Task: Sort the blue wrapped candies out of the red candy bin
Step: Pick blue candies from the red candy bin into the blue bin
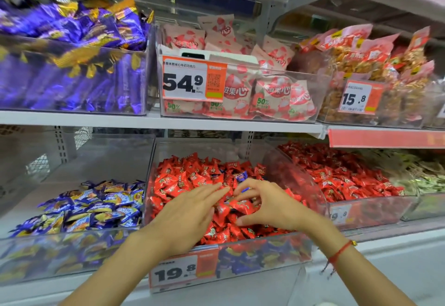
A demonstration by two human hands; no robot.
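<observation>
Lower shelf, far left: a clear bin (72, 252) holds blue and yellow wrapped candies (96, 207), heaped toward its front.

Next right stands the red bin (240, 245), a clear tub full of red candies (183, 180) and bearing a price tag (178, 273) marked 19.8. Blue wrappers show through its front wall, below the red layer.

The left hand (185, 219) lies palm down on the red heap, fingers straight and close together, tips pointing up and right; its grip holds nothing.

A blue candy (241, 176) sits on top of the red heap, just beyond the fingertips of both hands. A second blue scrap near the right fingers is too blurred to identify.

The right hand (262, 205) has curled fingers and a thumb reaching left under them; the grip appears to close loosely round a red candy (242, 205), though blur prevents certainty. A red cord (339, 252) circles that wrist.

Further right, another bin (375, 209) holds more red candies.
</observation>
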